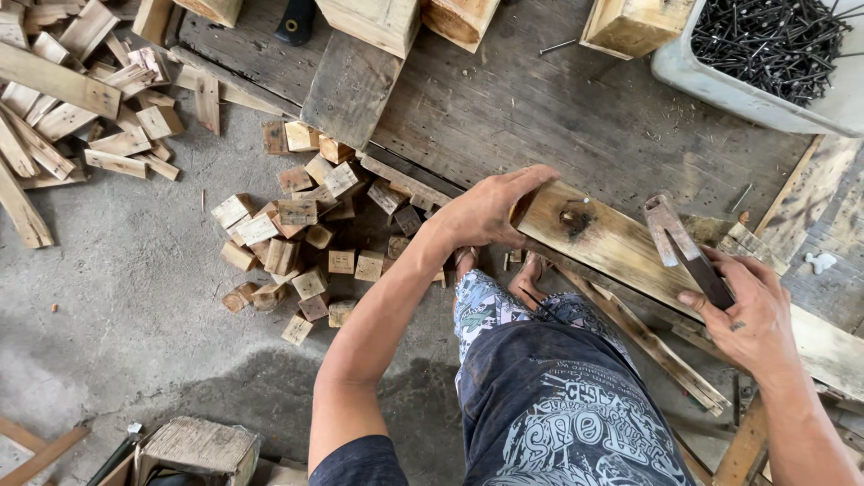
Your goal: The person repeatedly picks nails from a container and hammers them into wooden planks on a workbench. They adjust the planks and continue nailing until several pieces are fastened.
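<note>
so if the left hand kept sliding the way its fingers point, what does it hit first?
The left hand grips the plank's end, fingers pointing up-right. Straight on, they would probably first meet the worn wooden platform; the nail tub lies farther. Depth is unclear.

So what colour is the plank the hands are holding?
The plank is pale yellowish-brown wood with a dark knot near the left hand; the head view shows it best.
</note>
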{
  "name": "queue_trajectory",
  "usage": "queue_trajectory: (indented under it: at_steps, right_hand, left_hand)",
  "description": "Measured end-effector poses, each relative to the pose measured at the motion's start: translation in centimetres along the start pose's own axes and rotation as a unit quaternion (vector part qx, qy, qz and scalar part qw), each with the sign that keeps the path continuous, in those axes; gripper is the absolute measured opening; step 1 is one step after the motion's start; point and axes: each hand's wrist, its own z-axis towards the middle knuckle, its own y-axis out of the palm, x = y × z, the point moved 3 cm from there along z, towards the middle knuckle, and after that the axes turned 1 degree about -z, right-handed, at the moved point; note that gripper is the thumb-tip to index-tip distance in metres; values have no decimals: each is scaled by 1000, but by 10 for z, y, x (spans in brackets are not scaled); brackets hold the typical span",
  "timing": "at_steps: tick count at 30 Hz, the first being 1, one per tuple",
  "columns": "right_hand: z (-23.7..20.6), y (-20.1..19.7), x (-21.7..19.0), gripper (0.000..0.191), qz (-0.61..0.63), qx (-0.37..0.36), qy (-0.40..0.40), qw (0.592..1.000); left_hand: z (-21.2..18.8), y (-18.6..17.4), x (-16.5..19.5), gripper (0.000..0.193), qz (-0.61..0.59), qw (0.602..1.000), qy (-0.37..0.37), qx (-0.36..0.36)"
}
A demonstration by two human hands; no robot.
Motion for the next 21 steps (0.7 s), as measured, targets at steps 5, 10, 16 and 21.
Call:
queue_trajectory:
  at_steps: [5,10,16,21]
  right_hand:
    - [-3,-1,6,59,12,-2,1,1000]
    - [0,-5,13,59,21,3,5,1000]
    - [2,-14,13,52,27,28,-48,998]
    - [-18,-52,2,39,43,86,-38,995]
  left_hand:
    - [5,11,5,109,62,998,-9,-28]
    - [27,31,16,132,323,946,-9,-38]
    - [40,36,20,115,370,923,-27,-98]
    - [49,41,32,115,391,909,-44,-135]
